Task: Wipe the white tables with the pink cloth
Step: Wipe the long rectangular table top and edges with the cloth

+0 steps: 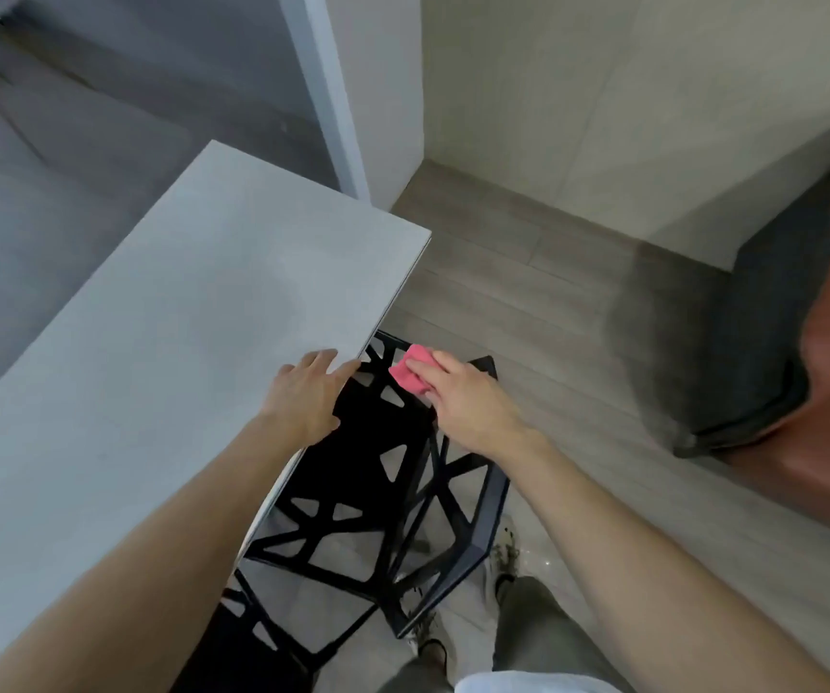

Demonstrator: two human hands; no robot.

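— Where is the cloth [409, 368]?
— Pinched in the right hand [470, 400], off the table [178, 317], over a black chair [383, 442].
— The left hand [308, 400]?
— Fingers straight, spread on the table's edge.

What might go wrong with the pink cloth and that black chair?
The pink cloth is held in the right hand off the white table, above the black chair; if dropped, it might fall through the chair's holes to the floor. The chair also stands close to the person's legs, so a step forward might bump it.
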